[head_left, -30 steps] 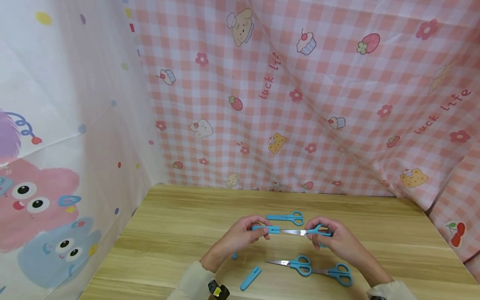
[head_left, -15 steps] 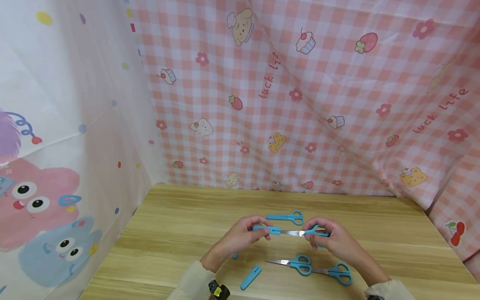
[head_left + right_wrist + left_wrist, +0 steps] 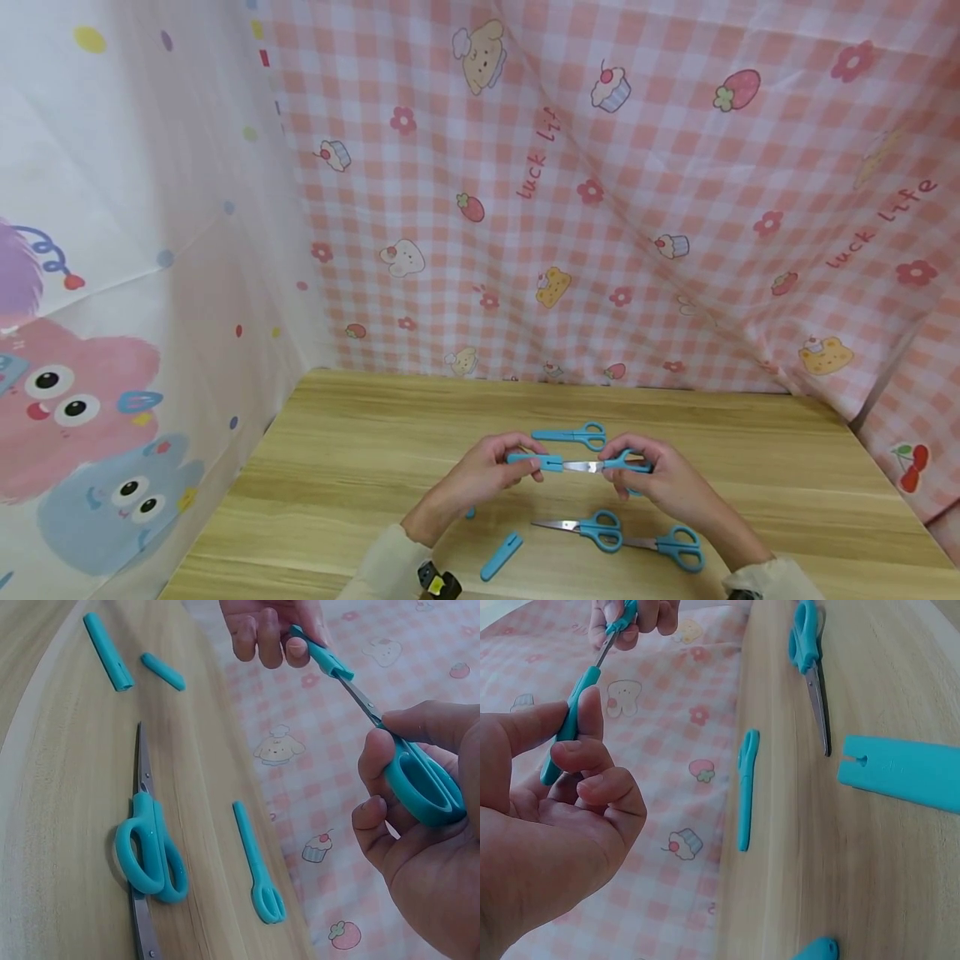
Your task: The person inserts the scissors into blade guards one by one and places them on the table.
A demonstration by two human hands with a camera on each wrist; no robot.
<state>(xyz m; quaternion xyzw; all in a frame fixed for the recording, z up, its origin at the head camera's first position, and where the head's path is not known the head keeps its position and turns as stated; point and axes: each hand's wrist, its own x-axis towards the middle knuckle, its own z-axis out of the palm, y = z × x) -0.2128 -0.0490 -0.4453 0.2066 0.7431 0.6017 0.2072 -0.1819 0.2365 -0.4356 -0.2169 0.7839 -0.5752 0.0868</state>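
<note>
My left hand [image 3: 491,465] pinches a blue scissors cover [image 3: 573,712] between thumb and fingers. In my right hand [image 3: 660,479] is a pair of blue-handled scissors [image 3: 424,784], gripped at the handles with the blades pointing left. Their blade tips sit inside the mouth of the cover, and a length of bare metal shows between the two hands. Both are held above the table. Just beyond them on the table lies another pair of scissors [image 3: 570,435] with its cover on. Nearer lies an uncovered pair of scissors [image 3: 600,529].
A further uncovered pair of scissors [image 3: 678,547] lies to the right, its blades partly behind the nearer pair. One loose cover [image 3: 502,556] lies at the front; another cover [image 3: 163,671] is mostly hidden by the left arm in the head view. Patterned cloths hang behind the wooden table [image 3: 337,450].
My right hand has moved a little to the left with the scissors. Less bare blade shows outside the cover now. The left hand stays nearly in place.
</note>
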